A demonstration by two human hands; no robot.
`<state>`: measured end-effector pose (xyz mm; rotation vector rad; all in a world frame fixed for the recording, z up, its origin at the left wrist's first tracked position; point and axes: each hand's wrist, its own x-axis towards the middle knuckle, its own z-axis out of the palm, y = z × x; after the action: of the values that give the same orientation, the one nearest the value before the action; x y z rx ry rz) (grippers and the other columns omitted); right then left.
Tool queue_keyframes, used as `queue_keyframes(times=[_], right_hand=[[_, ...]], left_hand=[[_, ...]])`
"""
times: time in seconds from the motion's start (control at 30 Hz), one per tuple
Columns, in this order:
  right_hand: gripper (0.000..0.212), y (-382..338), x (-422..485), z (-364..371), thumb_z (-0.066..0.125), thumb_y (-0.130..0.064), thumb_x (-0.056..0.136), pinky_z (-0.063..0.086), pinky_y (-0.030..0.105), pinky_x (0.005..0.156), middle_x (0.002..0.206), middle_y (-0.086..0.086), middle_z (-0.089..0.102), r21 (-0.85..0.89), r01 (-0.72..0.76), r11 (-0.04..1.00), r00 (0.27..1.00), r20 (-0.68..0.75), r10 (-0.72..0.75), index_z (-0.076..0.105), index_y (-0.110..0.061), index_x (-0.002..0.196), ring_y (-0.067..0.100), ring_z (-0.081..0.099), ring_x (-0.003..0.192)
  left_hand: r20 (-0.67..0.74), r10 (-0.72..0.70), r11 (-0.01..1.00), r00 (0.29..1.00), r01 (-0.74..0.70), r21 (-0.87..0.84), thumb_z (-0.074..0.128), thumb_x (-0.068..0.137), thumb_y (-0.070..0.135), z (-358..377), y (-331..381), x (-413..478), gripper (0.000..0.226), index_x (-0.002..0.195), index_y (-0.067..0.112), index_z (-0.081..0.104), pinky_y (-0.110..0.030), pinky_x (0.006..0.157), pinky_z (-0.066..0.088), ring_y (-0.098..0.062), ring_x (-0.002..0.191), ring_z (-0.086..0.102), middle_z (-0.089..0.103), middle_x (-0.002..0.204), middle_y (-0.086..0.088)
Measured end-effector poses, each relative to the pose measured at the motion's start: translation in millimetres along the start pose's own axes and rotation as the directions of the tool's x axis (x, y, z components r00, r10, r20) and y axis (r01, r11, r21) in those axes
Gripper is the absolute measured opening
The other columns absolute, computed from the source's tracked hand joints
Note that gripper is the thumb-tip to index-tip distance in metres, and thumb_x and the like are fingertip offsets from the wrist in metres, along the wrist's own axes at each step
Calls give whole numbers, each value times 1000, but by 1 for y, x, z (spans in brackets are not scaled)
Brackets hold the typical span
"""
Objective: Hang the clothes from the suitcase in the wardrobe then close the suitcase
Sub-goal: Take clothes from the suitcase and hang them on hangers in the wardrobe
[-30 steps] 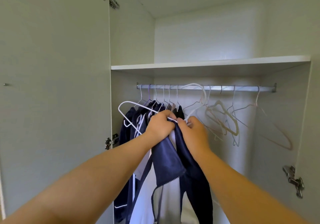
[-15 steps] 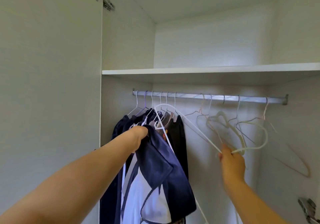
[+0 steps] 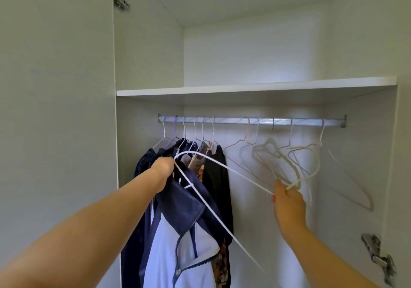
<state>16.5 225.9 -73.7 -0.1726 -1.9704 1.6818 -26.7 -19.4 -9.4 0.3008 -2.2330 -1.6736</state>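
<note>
Hands now apart: left hand [image 3: 163, 170] clenches the navy jacket [image 3: 184, 201], right hand [image 3: 288, 201] grips the white hanger [image 3: 224, 166] pulled rightward, so threading likely continues before it reaches the rail [image 3: 244, 120]

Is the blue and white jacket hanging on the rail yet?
Not yet. The left grip holds the jacket and white hanger below the rail; the right grip holds the hanger's far end.
</note>
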Motion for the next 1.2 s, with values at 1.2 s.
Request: queue_keyframes(times=[1.2], right_hand=[[45,-49,-145,193,38,-28,99,36,35,68,74,17,52,-109,37,993,961,276,-6,51,3,70,29,47,69]], left_hand=[[-111,362,596,926,-138,791,34,101,34,-264,-92,-30,33,109,11,57,-32,75,41,-34,91,54,47,99,-10]])
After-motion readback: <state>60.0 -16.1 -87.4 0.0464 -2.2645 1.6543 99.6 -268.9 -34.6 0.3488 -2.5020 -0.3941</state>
